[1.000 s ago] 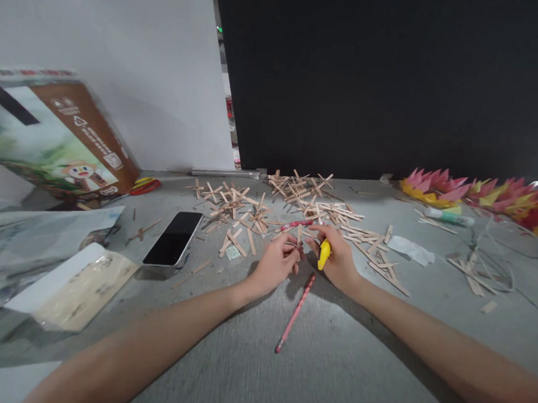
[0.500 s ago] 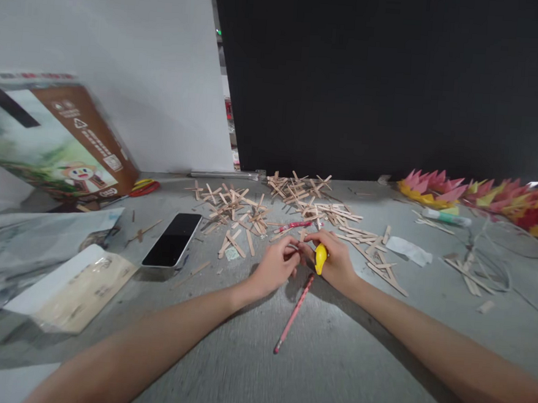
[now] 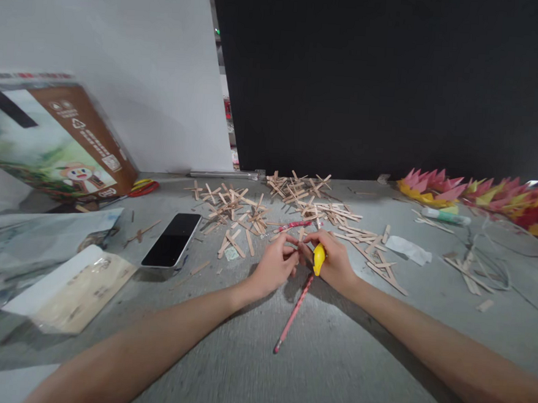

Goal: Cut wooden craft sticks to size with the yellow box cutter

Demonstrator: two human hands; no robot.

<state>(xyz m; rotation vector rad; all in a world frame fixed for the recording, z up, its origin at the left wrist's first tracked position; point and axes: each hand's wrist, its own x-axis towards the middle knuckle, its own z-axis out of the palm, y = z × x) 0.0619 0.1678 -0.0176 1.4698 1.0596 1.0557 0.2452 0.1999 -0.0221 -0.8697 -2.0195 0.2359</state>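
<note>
Close together above the grey tabletop, my two hands almost meet at the fingertips. My left hand (image 3: pixel 276 263) is closed in a pinch; the small piece between its fingers is too hidden to name. In my right hand (image 3: pixel 336 264) sits a tool with a rounded yellow end (image 3: pixel 319 260) that sticks up beside the thumb; its tip is covered by the fingers. A pink pencil (image 3: pixel 294 317) lies just below the hands, its eraser towards me. Beyond the fingertips rests a red-wrapped stick (image 3: pixel 295 225) among loose wooden craft sticks (image 3: pixel 339 215).
Crossed craft sticks (image 3: pixel 232 202) are piled at the back. On the left are a phone (image 3: pixel 172 241), a plastic-wrapped packet (image 3: pixel 81 293), a printed bag (image 3: pixel 70 144) and red-yellow scissors (image 3: pixel 143 188). To the right lie a glue stick (image 3: pixel 447 216), a white paper strip (image 3: pixel 408 250), a cable (image 3: pixel 488 284) and paper petals (image 3: pixel 435 190).
The yellow end in my right hand has tilted and shifted very slightly left. Both hands stay in nearly the same place, and the pencil and sticks have not moved.
</note>
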